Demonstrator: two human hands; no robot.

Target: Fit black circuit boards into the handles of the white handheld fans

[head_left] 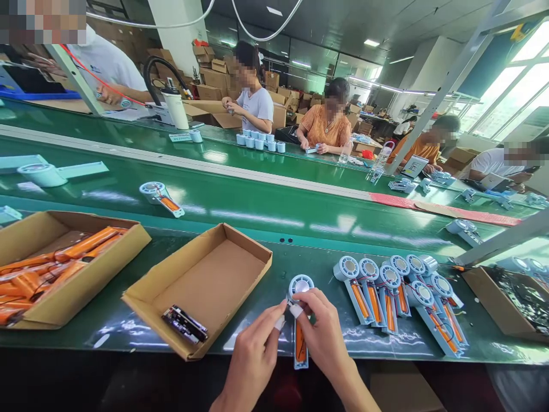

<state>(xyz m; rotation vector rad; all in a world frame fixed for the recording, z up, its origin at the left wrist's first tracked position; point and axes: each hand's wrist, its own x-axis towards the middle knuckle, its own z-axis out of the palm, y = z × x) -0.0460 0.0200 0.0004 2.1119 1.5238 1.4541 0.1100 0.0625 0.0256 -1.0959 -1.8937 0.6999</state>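
Pinching this fan (301,284) at its neck, our left hand (256,343) and right hand (322,327); orange battery (301,346) already in, handle (301,365) still uncovered, similar fans (390,277) around 3 o'clock.

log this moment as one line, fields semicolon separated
left hand: at neck of blue fan unit; right hand: same spot; orange cell: exposed; left of hands: cardboard box, dark parts; right: similar fan units

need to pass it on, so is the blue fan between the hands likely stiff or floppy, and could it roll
The blue fan is probably stiff, as its body looks like moulded plastic. The orange battery sits in an open-faced handle, so might slip out if flipped. That long, straight handle should discourage rolling.
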